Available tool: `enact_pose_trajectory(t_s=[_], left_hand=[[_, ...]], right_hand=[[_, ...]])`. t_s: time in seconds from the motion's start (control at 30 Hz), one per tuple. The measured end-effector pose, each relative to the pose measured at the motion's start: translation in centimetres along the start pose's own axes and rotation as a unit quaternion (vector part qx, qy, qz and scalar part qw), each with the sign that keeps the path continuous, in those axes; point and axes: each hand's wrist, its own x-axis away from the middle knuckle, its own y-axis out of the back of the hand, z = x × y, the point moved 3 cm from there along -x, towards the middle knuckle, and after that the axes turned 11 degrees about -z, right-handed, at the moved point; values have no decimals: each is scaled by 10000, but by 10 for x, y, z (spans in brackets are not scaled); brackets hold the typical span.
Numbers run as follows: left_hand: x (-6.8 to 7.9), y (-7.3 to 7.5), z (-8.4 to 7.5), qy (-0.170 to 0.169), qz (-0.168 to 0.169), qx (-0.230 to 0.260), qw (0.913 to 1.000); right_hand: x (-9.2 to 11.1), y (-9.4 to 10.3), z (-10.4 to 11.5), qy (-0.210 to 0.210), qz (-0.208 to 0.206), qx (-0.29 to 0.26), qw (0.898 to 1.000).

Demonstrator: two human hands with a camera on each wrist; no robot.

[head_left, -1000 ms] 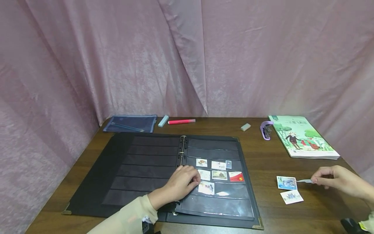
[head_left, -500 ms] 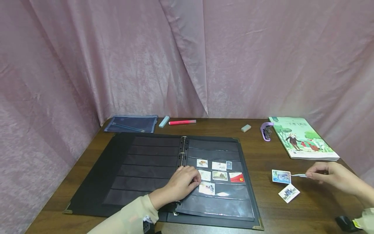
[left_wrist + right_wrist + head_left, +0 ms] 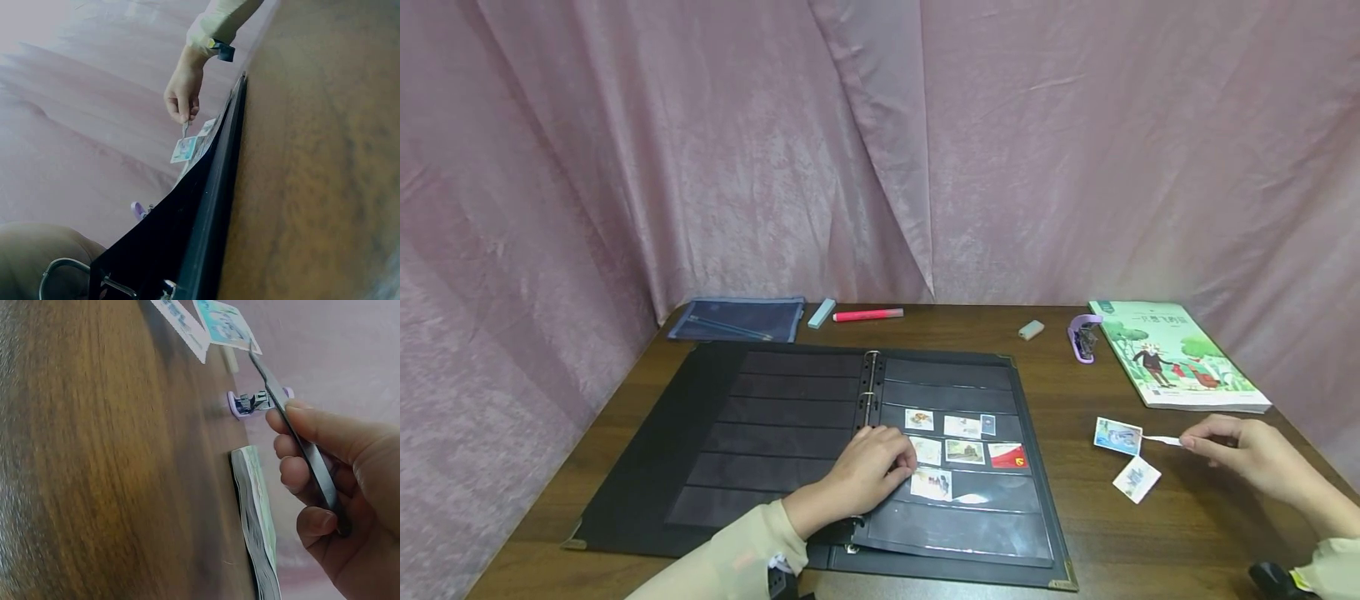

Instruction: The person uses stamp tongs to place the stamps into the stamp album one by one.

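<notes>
My right hand (image 3: 1243, 450) holds a pair of tweezers (image 3: 294, 431) between thumb and fingers. The tweezers' tip pinches a corner of a blue picture stamp (image 3: 1117, 436), raised above the table in the left wrist view. A second, paler stamp (image 3: 1137, 479) is close under it; whether the two touch, I cannot tell. My left hand (image 3: 867, 471) rests, fingers loosely bent, by the rings of an open black stamp album (image 3: 760, 433). Several stamps, among them a red one (image 3: 1007, 455), sit in the clear strips of the right-hand page.
Behind the album lie a blue mesh pouch (image 3: 737, 319), a light-blue stick (image 3: 822, 313) and a red pen (image 3: 868, 315). A white eraser (image 3: 1032, 330), a purple stapler (image 3: 1083, 337) and a green book (image 3: 1180, 354) are at the back right. A pink curtain (image 3: 775, 150) hangs behind.
My right hand has moved a little left and away from me, carrying the blue stamp in the tweezers. The paler stamp has turned and shifted up slightly. My left hand has stayed put.
</notes>
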Motion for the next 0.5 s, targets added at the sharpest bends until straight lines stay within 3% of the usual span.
enact_pose_trajectory(t_s=[0.27,0.5], left_hand=[[0,1,0,20,12,20,10000],[0,0,0,-33,-28,22,10000]], right_hand=[[0,5,8,-268,-365,-48,9990],[-5,5,24,266,-516,-124,9982]])
